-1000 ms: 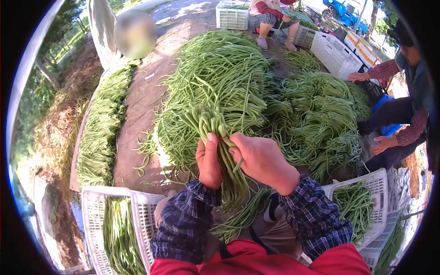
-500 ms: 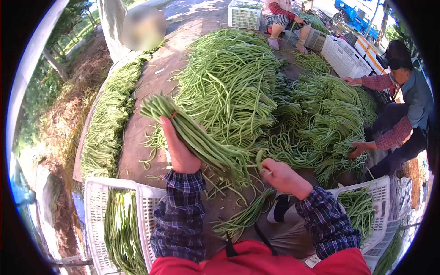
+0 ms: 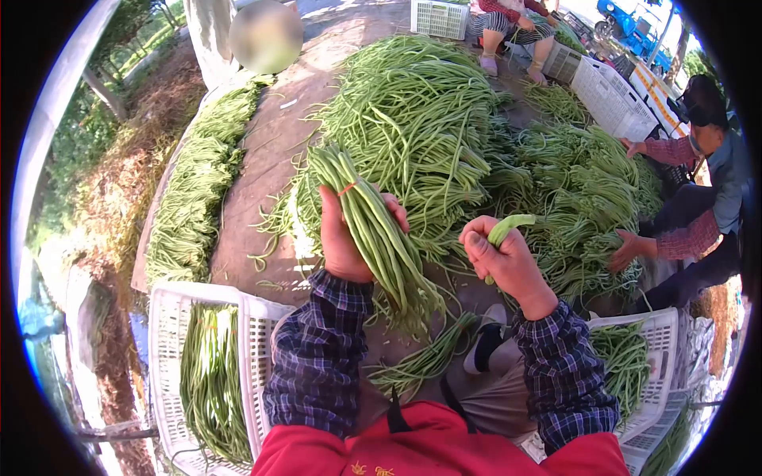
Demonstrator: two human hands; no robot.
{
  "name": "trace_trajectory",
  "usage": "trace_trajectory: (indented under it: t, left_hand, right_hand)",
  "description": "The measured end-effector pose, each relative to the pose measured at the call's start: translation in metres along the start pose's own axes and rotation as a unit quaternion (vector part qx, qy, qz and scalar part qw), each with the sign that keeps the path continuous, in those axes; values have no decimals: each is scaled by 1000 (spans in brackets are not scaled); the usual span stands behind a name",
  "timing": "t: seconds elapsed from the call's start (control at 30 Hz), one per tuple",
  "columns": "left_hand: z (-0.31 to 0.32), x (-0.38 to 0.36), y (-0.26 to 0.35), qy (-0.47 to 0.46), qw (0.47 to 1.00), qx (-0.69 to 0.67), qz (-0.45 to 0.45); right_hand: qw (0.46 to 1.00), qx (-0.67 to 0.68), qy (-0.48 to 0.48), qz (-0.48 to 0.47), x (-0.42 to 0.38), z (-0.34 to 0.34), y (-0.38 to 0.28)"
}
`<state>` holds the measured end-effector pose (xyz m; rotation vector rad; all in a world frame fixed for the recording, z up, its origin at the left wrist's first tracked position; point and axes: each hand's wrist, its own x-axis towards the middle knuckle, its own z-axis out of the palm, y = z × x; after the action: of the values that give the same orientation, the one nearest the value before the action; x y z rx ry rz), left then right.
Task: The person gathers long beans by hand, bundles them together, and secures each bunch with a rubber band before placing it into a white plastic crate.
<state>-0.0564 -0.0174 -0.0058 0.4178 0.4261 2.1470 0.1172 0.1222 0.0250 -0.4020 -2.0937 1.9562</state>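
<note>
My left hand [image 3: 343, 242] is closed around a bundle of long green beans [image 3: 382, 234], tied near its upper end with a red band [image 3: 347, 190]. The bundle slants down to the right, its loose tips hanging lowest. To its right and apart from it, my right hand [image 3: 512, 262] is a fist around a short, thick, curved green bean [image 3: 510, 225], whose ends stick out above and below the fingers. Behind both hands rises a large heap of long beans [image 3: 413, 119]. Some loose beans [image 3: 421, 361] lie on the ground by my shoe.
White crates with beans stand at my left [image 3: 248, 373] and right [image 3: 655, 357]. A row of beans [image 3: 194, 182] runs along the left. On the right, a co-worker [image 3: 718, 190] reaches into another bean pile [image 3: 571, 198]. Another person [image 3: 516, 28] sits at the back near crates.
My right hand has moved up and away from the bundle's lower end, with the thick bean in it. My left hand has shifted right, turning the bundle steeper. The view has tilted slightly.
</note>
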Motion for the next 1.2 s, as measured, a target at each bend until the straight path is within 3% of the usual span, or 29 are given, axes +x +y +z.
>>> trace_trajectory:
  t: [0.03,0.17,0.33,0.4,0.57,0.67,0.7,0.8,0.83,0.87,0.93,1.07,1.2]
  left_hand:
    - [1,0,-1,20,1000,12,-2]
    - [1,0,-7,33,998,47,-7]
    - [0,2,-5,-81,991,-103,-18]
    - [6,-1,-1,-81,992,-93,-4]
    - [2,-1,3,-46,993,-111,7]
    - [5,-3,8,100,994,27,-28]
    - [10,-4,7,114,992,56,11]
    - [2,-7,3,68,992,103,-8]
    - [1,-9,1,58,980,189,3]
    - [2,-11,-5,105,974,201,0]
    - [2,-11,-9,114,948,297,0]
    - [0,-14,-3,48,965,258,-7]
    - [-2,-15,-1,-14,992,111,-65]
  right_hand:
    - [996,-78,4,-46,1,6,-1]
    - [974,-178,-7,-142,6,32,-6]
    - [985,-153,-16,-80,21,32,5]
    - [995,-35,-47,-77,25,37,8]
    - [984,-117,-110,-79,29,53,27]
    - [989,-108,-88,-42,27,48,17]
    - [995,-75,-64,-30,26,46,14]
    - [990,-120,-27,-62,22,38,9]
    - [988,-137,-21,-65,22,35,10]
    - [988,-137,-20,-67,20,33,10]
    - [992,-115,-54,-13,17,31,5]
    - [984,-157,-82,-28,12,20,-2]
    - [977,-193,-65,-57,8,11,2]
